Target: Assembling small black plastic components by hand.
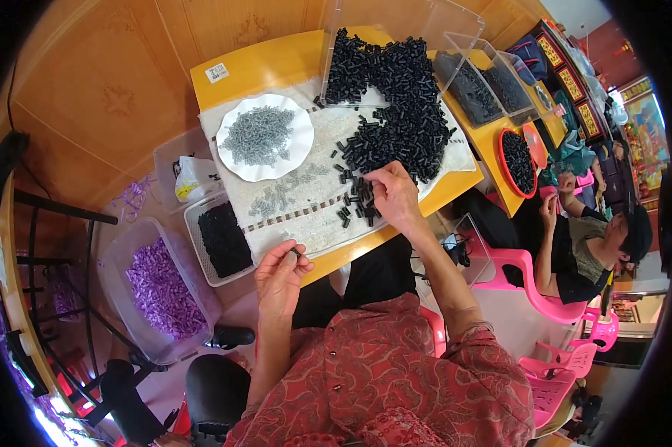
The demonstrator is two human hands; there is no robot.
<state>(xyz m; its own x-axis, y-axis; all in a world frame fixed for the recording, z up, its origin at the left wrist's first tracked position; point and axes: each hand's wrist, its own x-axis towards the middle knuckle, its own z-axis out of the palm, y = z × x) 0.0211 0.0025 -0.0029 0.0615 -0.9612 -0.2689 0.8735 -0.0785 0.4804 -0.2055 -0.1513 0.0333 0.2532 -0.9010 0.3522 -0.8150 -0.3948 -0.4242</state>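
Between thumb and fingertips, my left hand (pixel 278 284) pinches a small black plastic piece (pixel 296 252) just off the front edge of the table. My right hand (pixel 397 200) reaches to the near edge of a big heap of short black cylindrical pieces (pixel 403 104). Its fingers are bent together among a few loose black pieces (pixel 360 201); whether one is between them is hidden. To the left on the pale cloth (pixel 306 223) is a white scalloped plate (pixel 301 153) of small clear-grey parts (pixel 258 136), with more of these parts (pixel 276 197) scattered below it.
A clear bin (pixel 366 11) lies tipped behind the heap. Right of it stand dark-filled clear boxes (pixel 474 93) and a red bowl (pixel 509 175). Below left are a white basket (pixel 235 279) and a tub (pixel 202 298) of purple pieces. Another person (pixel 585 246) sits at right.
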